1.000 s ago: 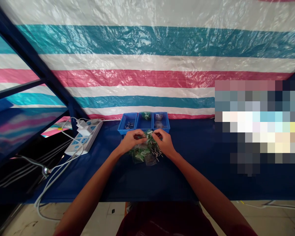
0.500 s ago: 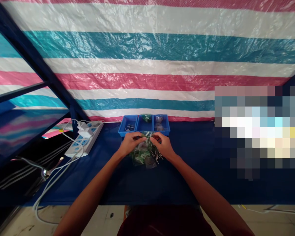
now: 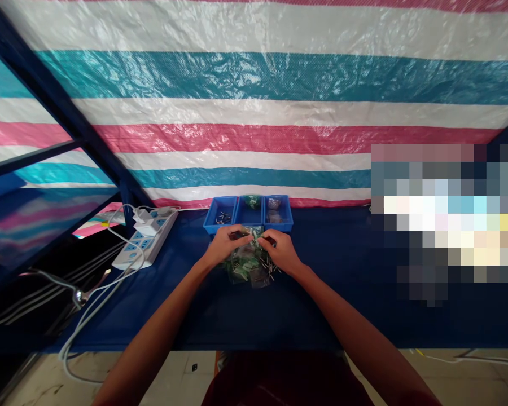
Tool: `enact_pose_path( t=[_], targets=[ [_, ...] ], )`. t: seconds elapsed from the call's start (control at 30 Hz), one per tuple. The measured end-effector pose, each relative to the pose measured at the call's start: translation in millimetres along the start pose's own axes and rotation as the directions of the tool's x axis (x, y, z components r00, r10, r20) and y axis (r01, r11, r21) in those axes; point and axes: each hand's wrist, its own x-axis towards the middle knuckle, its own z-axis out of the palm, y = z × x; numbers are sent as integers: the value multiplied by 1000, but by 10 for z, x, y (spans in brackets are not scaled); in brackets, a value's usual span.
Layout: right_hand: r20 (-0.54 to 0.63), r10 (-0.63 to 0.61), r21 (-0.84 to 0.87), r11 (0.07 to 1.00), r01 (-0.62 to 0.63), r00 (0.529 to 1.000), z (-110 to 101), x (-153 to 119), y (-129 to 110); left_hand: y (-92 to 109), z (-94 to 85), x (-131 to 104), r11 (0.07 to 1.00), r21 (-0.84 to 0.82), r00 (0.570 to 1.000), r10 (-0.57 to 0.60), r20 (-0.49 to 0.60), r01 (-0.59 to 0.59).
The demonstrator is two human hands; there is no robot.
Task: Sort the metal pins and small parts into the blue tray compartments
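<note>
Between my hands is a small clear plastic bag (image 3: 254,231) with green on it, its edges pinched from both sides. My left hand (image 3: 227,245) is closed on the bag's left edge, thumb pointing inward. On the opposite edge, my right hand (image 3: 278,247) pinches with thumb and forefinger. Below them lies a pile of small clear and green bags (image 3: 248,270) on the blue table. Loose thin metal pins (image 3: 271,267) are scattered at the pile's right side. What the held bag contains is too small to make out.
Just behind my hands stand three joined blue bins: the left bin (image 3: 220,206) holds a few metal pins, the middle bin (image 3: 249,214) a green bag, the right bin (image 3: 276,228) clear bags. A white power strip (image 3: 152,248) with cables lies left. A striped tarp (image 3: 254,113) hangs behind.
Both hands stay almost in place, still gripping the bag. The bag's top looks slightly more spread out between the fingers. The bins and pile have not moved.
</note>
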Motion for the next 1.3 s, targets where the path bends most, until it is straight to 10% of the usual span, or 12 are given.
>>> enact_pose_path(
  t=[0.27, 0.6, 1.3],
  targets=[
    [34, -6, -14, 1000, 7, 999, 18, -16, 6, 0, -28, -5, 991, 125, 999, 51, -7, -50],
    [91, 40, 63, 997, -45, 995, 24, -7, 38, 2, 18, -12, 995, -95, 980, -43, -196, 25],
    [-100, 67, 104, 993, -56, 993, -26, 9, -11, -72, 28, -2, 993, -118, 999, -17, -50, 11]
  ],
)
